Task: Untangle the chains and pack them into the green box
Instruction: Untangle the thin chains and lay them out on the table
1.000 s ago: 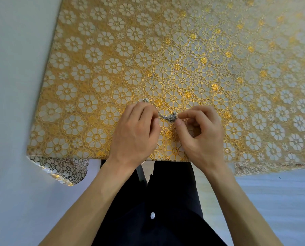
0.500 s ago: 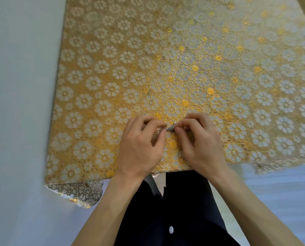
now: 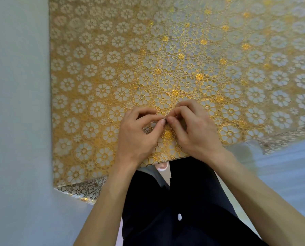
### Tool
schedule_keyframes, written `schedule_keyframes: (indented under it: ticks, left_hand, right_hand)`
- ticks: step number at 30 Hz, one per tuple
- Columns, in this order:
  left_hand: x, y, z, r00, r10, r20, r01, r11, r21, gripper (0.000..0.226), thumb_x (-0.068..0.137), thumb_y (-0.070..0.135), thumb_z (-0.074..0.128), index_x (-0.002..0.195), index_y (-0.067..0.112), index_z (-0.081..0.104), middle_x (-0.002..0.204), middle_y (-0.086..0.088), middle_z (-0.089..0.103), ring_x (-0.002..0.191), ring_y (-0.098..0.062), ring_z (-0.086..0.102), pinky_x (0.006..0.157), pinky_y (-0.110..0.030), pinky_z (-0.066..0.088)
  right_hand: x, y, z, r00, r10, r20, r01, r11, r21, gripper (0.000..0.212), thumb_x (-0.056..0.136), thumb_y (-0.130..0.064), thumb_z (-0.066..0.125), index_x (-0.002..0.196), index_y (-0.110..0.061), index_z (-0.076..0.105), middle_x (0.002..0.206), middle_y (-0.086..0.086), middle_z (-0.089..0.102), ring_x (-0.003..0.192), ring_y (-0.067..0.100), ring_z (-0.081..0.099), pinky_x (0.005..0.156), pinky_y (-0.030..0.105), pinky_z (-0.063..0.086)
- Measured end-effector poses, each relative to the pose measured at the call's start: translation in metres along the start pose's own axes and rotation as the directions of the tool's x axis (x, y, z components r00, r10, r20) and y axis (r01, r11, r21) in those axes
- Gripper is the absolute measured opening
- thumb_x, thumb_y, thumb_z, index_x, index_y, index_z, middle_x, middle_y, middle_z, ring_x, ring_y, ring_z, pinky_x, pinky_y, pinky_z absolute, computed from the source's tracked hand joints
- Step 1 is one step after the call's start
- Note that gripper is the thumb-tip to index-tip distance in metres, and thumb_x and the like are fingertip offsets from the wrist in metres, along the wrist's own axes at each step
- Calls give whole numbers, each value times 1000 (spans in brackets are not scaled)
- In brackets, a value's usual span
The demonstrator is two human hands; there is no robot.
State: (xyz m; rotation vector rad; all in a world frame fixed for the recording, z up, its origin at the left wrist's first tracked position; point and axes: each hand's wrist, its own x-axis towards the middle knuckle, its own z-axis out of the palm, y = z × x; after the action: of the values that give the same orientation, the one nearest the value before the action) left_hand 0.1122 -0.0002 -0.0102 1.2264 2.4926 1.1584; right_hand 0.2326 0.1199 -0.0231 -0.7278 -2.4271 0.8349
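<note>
A small silver tangle of chain [image 3: 164,118] shows only as a tiny bit of metal between my fingertips; the rest is hidden inside my hands. My left hand [image 3: 139,134] pinches it from the left with thumb and curled fingers. My right hand [image 3: 192,130] pinches it from the right, fingertips meeting the left hand's. Both hands hover close over the near edge of the table. No green box is in view.
The table is covered by a gold cloth with white flower patterns [image 3: 148,59]. Its left edge runs along a pale wall [image 3: 15,103]. My dark clothing [image 3: 174,210] fills the space below the table's near edge.
My hands have closed in on each other, so the chain stretch seen between them a second ago is now almost fully hidden. The view has shifted, placing the hands lower and further right.
</note>
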Motion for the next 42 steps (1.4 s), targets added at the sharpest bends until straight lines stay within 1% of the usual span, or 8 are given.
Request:
schedule_keyframes:
  ticks: [5,12,19,24,31,36,40,42]
  left_hand:
    - [-2,2,-1,999,-39,-11,39,998,-58,8,83,30,78,90,27,81,105,12,69,104,-4,58,92,-18,43]
    - [-1,7,-5,991,-133,14,134,977,-164,4,82,34,74,83,38,75,106,18,69,111,-6,61,96,-18,43]
    - [0,8,-8,985,-170,15,170,964,-203,4,84,31,76,87,34,77,106,19,69,111,-4,61,95,-19,45]
    - [0,8,-7,984,-176,9,174,963,-204,2,85,30,75,86,31,77,105,18,69,110,-4,61,96,-24,47]
    - [1,7,-7,982,-186,28,188,962,-198,14,88,35,69,87,24,78,106,19,69,110,-4,61,96,-34,49]
    - [1,5,-6,981,-192,20,191,957,-219,14,90,34,67,86,25,77,106,19,69,111,-5,61,95,-37,50]
    - [0,4,-6,984,-175,44,180,962,-204,14,90,34,66,87,25,76,107,20,68,111,-4,59,94,-34,49]
    - [0,3,-6,985,-162,57,170,968,-184,14,90,35,66,87,26,76,109,20,67,112,-4,58,95,-28,47]
  right_hand:
    - [0,-2,-1,1000,23,4,-23,1000,21,11,96,-25,62,97,-15,66,112,-1,59,102,13,55,81,24,39]
    - [3,-1,-1,999,29,35,-32,996,85,12,96,-24,59,96,-14,65,110,-2,61,103,15,57,86,36,47]
    - [4,-1,-4,994,80,70,-89,986,140,14,97,-29,56,95,-17,64,110,-9,60,102,8,56,83,33,46]
    - [6,-1,-5,993,92,79,-106,975,194,15,96,-31,53,94,-20,63,108,-11,59,100,9,57,84,37,48]
    - [6,-3,-5,991,122,54,-131,968,215,9,97,-33,51,90,-30,56,108,-15,58,97,9,58,82,39,49]
    - [4,-4,-1,995,103,13,-104,985,139,9,97,-28,58,94,-21,64,109,-14,58,96,6,58,80,32,48]
    - [2,-5,-3,993,110,-34,-98,962,256,9,90,-25,68,94,-19,72,108,-8,63,79,6,62,72,23,49]
    - [2,-6,-6,995,95,-38,-80,953,292,11,88,-25,71,96,-19,76,108,-7,64,76,8,63,71,22,50]
